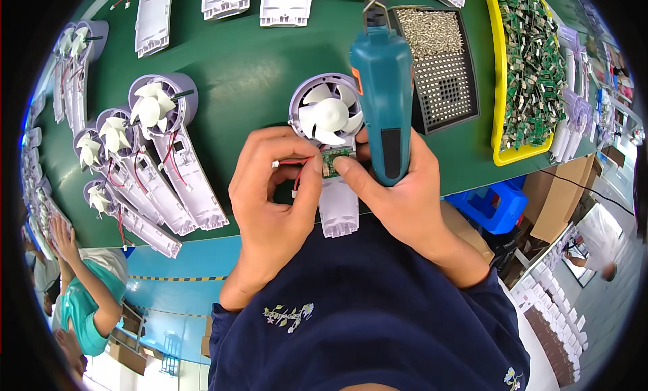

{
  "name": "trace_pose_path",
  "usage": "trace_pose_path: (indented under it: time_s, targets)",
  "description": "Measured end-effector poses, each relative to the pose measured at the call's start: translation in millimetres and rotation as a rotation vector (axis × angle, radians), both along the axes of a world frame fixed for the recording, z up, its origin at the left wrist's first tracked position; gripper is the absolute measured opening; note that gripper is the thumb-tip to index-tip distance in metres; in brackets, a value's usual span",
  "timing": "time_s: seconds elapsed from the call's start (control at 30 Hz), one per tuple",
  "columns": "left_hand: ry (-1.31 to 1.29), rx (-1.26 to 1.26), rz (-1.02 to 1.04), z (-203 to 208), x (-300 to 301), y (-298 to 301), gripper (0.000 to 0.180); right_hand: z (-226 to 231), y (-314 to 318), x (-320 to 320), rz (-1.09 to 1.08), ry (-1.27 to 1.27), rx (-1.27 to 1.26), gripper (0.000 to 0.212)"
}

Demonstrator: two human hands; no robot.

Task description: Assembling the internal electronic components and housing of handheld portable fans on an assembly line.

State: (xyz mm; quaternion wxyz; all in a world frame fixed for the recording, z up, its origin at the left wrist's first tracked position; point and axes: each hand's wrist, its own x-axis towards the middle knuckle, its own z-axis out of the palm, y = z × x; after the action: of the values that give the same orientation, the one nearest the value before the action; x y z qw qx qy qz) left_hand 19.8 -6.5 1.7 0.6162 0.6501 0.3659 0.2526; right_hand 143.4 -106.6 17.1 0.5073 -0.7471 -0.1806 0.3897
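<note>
One green circuit board [331, 164] lies over the lilac housing [339, 209], just below its white fan [329, 117], between two thumbs; whether seated, cannot tell. Left hand [273, 195]: fingers curled, grip pinched closed on a red-and-black lead [293, 161] at the board's left edge. Right hand [412, 205]: thumb tip on the board's face, fingers mostly hidden; closure of that grip cannot be told. Teal screwdriver [382, 87] overlaps this hand. Rightward on the green worktop [250, 73]: screw tray [451, 123], yellow bin [500, 107].
</note>
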Motion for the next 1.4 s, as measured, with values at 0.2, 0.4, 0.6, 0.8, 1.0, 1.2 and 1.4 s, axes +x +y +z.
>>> trace_pose_path:
  time_s: [0.2, 0.4, 0.6, 0.8, 1.0, 1.2, 1.4]
  targets:
    - [-0.005, -0.017, 0.016, 2, 1, -2, 0.017, 2, 2, 0, -0.003, 0.021, -0.016, 0.03]
    - [-0.012, -0.034, 0.048, 2, 3, -6, 0.017, 3, 2, 0, -0.005, 0.029, -0.014, 0.03]
    - [-0.002, -0.043, 0.049, 2, 4, -6, 0.016, 7, 1, 4, 0.041, -0.025, -0.029, 0.029]
    - [-0.03, -0.041, 0.056, -1, 3, -8, 0.017, 11, 2, 9, 0.047, 0.066, -0.046, 0.024]
    - [0.008, 0.04, -0.008, -2, 1, -5, 0.02, 12, 5, 8, 0.036, 0.061, -0.082, 0.022]
    - [0.035, -0.067, -0.145, 9, 0, -1, 0.029, 11, 3, 10, 0.021, 0.04, -0.061, 0.022]
    - [0.125, -0.2, -0.139, 13, -1, 5, 0.029, 9, -6, 12, 0.05, 0.006, -0.049, 0.029]
